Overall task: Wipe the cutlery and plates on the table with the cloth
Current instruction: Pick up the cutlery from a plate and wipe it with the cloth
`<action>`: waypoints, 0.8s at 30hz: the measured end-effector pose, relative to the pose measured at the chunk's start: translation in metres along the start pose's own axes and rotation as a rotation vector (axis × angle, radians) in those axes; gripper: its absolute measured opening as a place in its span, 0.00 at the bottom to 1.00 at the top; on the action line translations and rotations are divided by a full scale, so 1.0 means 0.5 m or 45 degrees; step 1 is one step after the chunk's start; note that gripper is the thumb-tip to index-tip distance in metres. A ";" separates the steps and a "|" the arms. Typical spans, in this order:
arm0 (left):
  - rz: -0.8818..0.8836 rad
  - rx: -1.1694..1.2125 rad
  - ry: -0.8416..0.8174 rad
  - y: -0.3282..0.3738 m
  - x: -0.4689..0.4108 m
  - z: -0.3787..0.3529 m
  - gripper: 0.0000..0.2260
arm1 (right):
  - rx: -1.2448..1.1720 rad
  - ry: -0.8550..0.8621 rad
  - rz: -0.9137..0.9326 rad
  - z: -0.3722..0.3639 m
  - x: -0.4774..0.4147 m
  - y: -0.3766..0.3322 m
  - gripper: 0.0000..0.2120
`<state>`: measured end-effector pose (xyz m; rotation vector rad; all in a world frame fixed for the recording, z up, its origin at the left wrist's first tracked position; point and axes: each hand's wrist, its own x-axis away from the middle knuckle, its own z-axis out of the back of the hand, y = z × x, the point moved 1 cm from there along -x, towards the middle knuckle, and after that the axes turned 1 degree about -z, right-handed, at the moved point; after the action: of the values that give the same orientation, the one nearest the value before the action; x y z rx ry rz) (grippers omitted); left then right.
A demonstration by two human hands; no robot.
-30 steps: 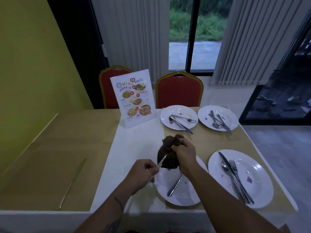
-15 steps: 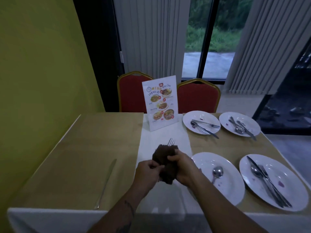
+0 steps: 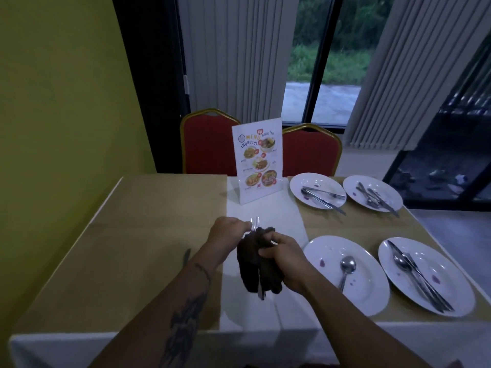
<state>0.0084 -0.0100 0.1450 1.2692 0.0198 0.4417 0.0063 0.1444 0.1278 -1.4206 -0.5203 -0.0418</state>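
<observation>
Over the bench (image 3: 159, 235), in front of the menu stand (image 3: 256, 163), our left hand (image 3: 228, 232) has fingers pinched on the fork (image 3: 255, 223); our right hand (image 3: 285, 258) clamps its fingers on the brown cloth (image 3: 252, 266) wrapped round it.

Restaurant: menu stand (image 3: 257, 162), banquet chairs (image 3: 208, 146), laid table (image 3: 159, 224).

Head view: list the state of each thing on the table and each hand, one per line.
Fork: held up, wrapped in cloth, tines showing.
Cloth: bunched round the fork.
Left hand: pinches the fork near its tines.
Right hand: grips the cloth.
Near left plate: stained, holds a spoon.
Near right plate: stained, holds cutlery.
Far left plate: holds cutlery.
Far right plate: holds cutlery.
Menu stand: upright.
</observation>
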 end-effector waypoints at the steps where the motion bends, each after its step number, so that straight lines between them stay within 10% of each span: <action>1: -0.002 -0.060 -0.031 -0.003 -0.006 -0.002 0.06 | 0.003 0.007 0.005 -0.001 0.002 -0.002 0.13; 13: 0.200 0.332 0.255 -0.098 -0.046 0.038 0.04 | 0.460 -0.187 0.006 0.000 0.032 0.037 0.16; 24: 0.269 -0.284 0.368 -0.290 0.003 0.112 0.09 | 0.005 -0.161 -0.299 -0.013 0.023 0.098 0.11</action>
<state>0.0690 -0.0936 0.0287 0.9834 0.0788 0.7857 0.0348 0.1495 0.0863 -1.3580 -0.7898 -0.1394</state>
